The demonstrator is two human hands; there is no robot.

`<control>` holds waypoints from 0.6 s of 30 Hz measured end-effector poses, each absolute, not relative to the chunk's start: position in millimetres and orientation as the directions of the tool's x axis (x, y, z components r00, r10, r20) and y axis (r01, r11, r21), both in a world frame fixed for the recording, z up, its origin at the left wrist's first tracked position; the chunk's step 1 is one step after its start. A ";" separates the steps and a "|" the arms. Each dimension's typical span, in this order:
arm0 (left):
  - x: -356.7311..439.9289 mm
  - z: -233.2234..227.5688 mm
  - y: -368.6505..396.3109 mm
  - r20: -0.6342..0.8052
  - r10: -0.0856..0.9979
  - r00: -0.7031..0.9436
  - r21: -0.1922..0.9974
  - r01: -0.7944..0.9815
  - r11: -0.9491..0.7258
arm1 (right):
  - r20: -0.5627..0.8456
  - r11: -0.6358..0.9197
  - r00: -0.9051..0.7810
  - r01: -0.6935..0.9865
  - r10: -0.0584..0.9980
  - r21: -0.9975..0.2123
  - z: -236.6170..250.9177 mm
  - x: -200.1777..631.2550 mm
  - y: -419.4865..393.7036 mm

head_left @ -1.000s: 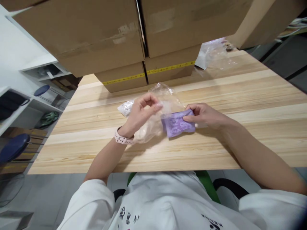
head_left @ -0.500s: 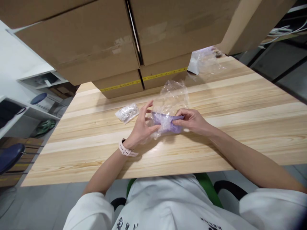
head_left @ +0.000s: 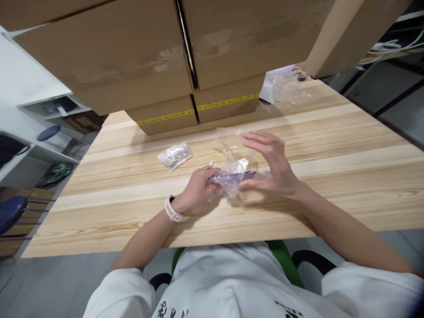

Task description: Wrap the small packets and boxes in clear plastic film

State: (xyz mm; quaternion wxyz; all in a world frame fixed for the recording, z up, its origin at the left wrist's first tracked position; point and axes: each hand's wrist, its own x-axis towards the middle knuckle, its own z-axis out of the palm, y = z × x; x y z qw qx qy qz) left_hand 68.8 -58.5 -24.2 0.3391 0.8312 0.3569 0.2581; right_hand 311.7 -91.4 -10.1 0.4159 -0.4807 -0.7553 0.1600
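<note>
Far to the left of the left hand, beyond the edge of the table (head_left: 99,229), there are white shelves (head_left: 20,150) and a blue stool (head_left: 9,212). On the table, a little up and left from the left hand, a small clear packet (head_left: 175,155) with something white inside lies alone, apart from the fingers.

The left hand (head_left: 198,189) wears a pale pink watch (head_left: 172,210) on the wrist. Its fingers are curled and closed on the left end of a flat purple piece (head_left: 232,177), which sits inside a crumpled clear plastic bag (head_left: 233,170). The piece is held edge-on, a bit above the table, between the two hands.

The right hand (head_left: 273,165) is just to the right of the purple piece. Its fingers are spread wide and lifted, and only the thumb side is near the right end of the piece; I cannot tell if it really touches it. The bag spreads out behind this hand toward the far side.

Behind both hands, large cardboard boxes (head_left: 185,57) are stacked on the table, the lower ones with yellow tape. To the right of the boxes, far from the right hand, some more clear plastic (head_left: 281,86) lies.
</note>
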 end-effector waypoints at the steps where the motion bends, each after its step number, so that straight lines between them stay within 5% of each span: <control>1: 70.1 -24.6 -61.8 0.247 0.746 0.619 0.703 0.415 -0.577 | 0.399 0.477 -0.265 0.556 0.878 -0.681 -9.0 311.0 -92.3; 4: 73.7 -25.9 -70.9 0.384 0.708 0.593 0.634 0.388 -0.669 | 0.126 0.288 -0.411 0.362 0.903 -0.886 -14.7 308.7 -90.2; 7: 74.9 -27.1 -74.7 0.407 0.778 0.479 0.703 0.379 -0.601 | -0.014 0.039 -0.403 0.122 0.915 -0.992 -29.4 309.4 -82.9; 12: 75.9 -29.6 -69.0 0.278 0.944 0.177 0.926 0.211 -0.313 | -0.040 -0.161 -0.398 -0.277 0.916 -0.947 -52.2 298.9 -80.1; 18: 90.8 -37.1 -75.1 0.206 0.960 -0.190 0.977 0.091 -0.191 | -0.137 -0.177 -0.134 -0.367 0.982 -0.913 -50.5 247.4 -105.0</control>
